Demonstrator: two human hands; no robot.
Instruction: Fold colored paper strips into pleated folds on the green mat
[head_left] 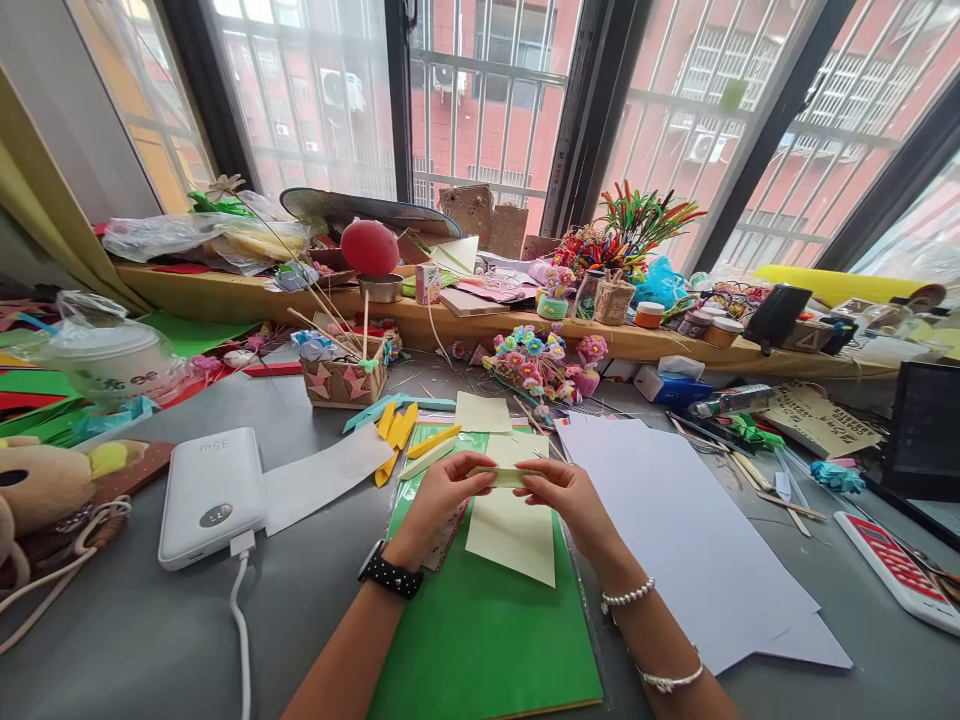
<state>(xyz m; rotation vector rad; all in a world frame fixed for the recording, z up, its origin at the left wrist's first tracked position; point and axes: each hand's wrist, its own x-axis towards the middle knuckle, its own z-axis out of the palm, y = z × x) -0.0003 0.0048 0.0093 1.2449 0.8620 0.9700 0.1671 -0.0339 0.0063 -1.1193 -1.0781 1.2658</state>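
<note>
Between my two hands is a narrow folded strip of pale yellow paper. My left hand pinches its left end with thumb and fingers. At the right end, my right hand grips it the same way. Below the strip lies a pale yellow paper sheet, on top of a green paper pack in a clear sleeve. Another pale yellow piece is farther back. Left of my hands are folded yellow paper pieces and a pale green folded strip.
A white power bank with a cable stands at left, beside a white paper strip. White sheets cover the right side. A cardboard box with sticks, paper flowers and a calculator are around.
</note>
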